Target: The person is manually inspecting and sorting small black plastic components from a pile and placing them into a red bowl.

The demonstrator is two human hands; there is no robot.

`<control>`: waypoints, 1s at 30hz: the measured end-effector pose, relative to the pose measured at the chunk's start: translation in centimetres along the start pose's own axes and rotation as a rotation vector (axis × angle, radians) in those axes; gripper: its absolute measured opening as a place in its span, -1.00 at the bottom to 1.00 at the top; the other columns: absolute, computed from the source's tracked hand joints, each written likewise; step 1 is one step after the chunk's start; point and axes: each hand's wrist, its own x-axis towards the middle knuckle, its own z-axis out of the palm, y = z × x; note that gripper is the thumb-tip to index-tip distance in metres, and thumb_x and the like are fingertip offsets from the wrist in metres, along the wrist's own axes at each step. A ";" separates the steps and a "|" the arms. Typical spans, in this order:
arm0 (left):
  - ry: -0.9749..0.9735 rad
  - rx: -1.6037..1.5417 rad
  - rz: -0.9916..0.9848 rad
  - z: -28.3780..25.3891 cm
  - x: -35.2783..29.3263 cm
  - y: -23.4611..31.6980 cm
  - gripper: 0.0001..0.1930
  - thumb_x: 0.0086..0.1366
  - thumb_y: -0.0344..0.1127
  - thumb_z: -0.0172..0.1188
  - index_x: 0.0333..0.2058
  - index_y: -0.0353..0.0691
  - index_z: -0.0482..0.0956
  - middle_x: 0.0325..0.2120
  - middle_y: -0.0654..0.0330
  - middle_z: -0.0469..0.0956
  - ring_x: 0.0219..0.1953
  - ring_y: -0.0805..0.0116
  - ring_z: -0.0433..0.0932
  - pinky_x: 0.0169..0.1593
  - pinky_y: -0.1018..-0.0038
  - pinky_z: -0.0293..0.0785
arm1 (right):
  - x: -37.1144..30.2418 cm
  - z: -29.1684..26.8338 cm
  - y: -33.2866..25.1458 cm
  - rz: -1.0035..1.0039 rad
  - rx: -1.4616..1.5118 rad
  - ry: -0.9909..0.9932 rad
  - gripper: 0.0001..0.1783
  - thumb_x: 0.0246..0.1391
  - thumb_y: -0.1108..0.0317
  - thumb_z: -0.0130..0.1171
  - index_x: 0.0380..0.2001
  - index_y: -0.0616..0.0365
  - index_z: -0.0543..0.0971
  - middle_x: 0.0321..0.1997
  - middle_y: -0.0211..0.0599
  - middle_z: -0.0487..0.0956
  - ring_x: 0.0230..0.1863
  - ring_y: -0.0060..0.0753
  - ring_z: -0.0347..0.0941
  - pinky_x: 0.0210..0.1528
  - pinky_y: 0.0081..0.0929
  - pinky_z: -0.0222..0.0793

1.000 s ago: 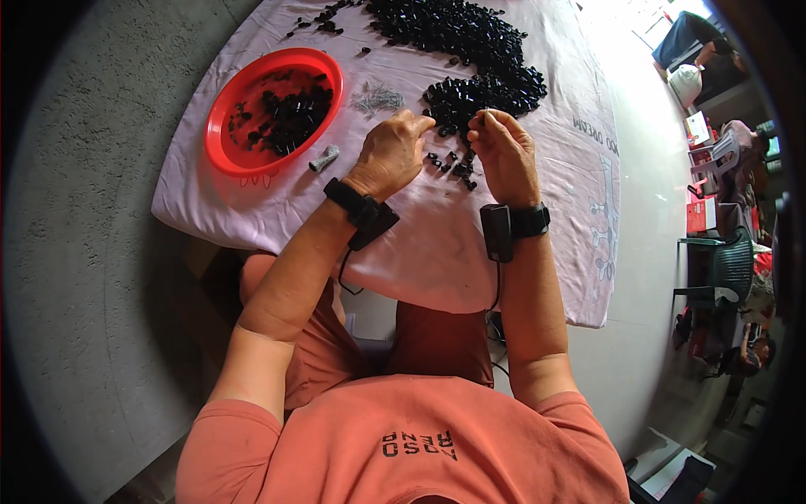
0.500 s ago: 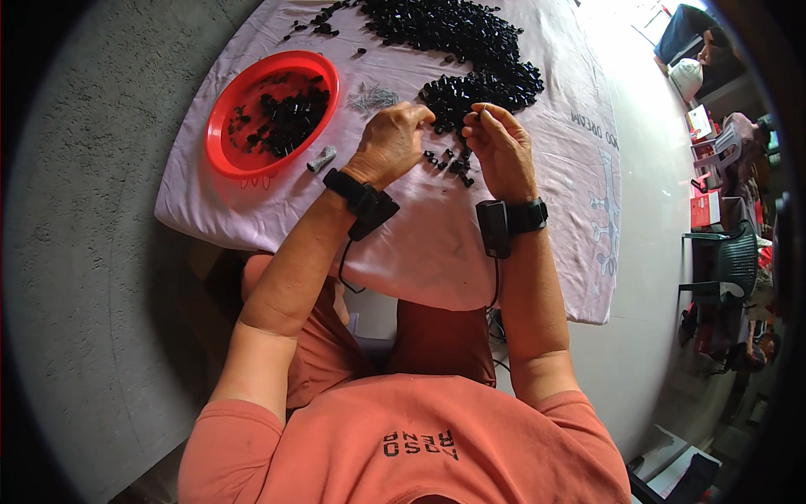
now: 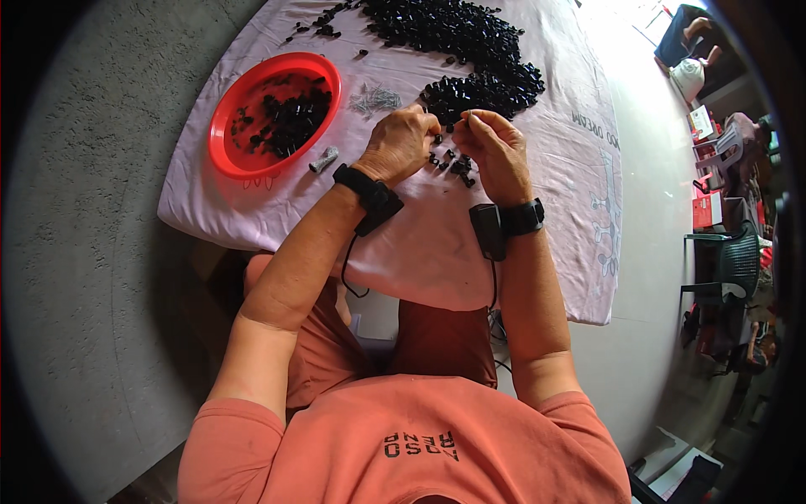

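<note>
My left hand [image 3: 398, 144] is closed in a pinch just above the cloth, with a small black piece [image 3: 438, 139] close by its fingertips. Across from it, my right hand [image 3: 499, 153] pinches with thumb and forefinger. What either hand holds is too small to make out. Between and below the hands lie several loose black pieces [image 3: 461, 166]. A heap of small shiny black parts [image 3: 470, 92] spreads just beyond my fingertips. Left of my left hand lie thin silvery pins [image 3: 375, 100] in a loose pile.
A red basin [image 3: 220, 151] with more black parts stands on the left of the pink cloth-covered table [image 3: 554, 202]. Near it lies a small grey wrapped roll [image 3: 324, 160]. A green chair [image 3: 732, 262] and another person [image 3: 690, 38] are off to the right.
My hands have come closer together. My right hand has shifted slightly left and down, and my left hand a little to the right.
</note>
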 end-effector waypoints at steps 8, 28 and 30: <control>-0.013 -0.047 0.049 -0.5 -0.4 0.8 -0.86 0.13 -0.45 0.20 -0.30 -0.23 0.65 -0.34 0.07 0.57 -0.25 0.07 0.59 -0.12 0.28 0.51 | -0.1 0.0 -0.1 -0.014 -0.076 0.056 -0.80 0.25 0.31 0.16 -0.16 0.20 0.60 -0.27 -0.28 0.66 -0.29 -0.50 0.62 -0.24 -0.61 0.55; 0.046 -0.813 -0.239 -2.6 -2.0 0.7 -0.83 0.39 -0.43 0.08 -0.17 -0.32 0.62 -0.50 0.25 0.58 -0.48 0.56 0.53 -0.35 0.60 0.52 | -0.7 2.0 0.1 0.010 -0.373 -0.121 -0.82 0.24 0.39 0.16 -0.21 0.29 0.61 -0.35 -0.29 0.65 -0.40 -0.57 0.60 -0.34 -0.63 0.56; 0.040 -0.777 -0.229 -2.7 -2.0 0.9 -0.82 0.39 -0.42 0.08 -0.16 -0.32 0.63 -0.51 0.24 0.59 -0.49 0.56 0.53 -0.36 0.60 0.51 | -0.7 2.1 0.1 0.018 -0.379 -0.126 -0.82 0.24 0.40 0.16 -0.21 0.29 0.61 -0.35 -0.29 0.65 -0.41 -0.56 0.60 -0.36 -0.62 0.55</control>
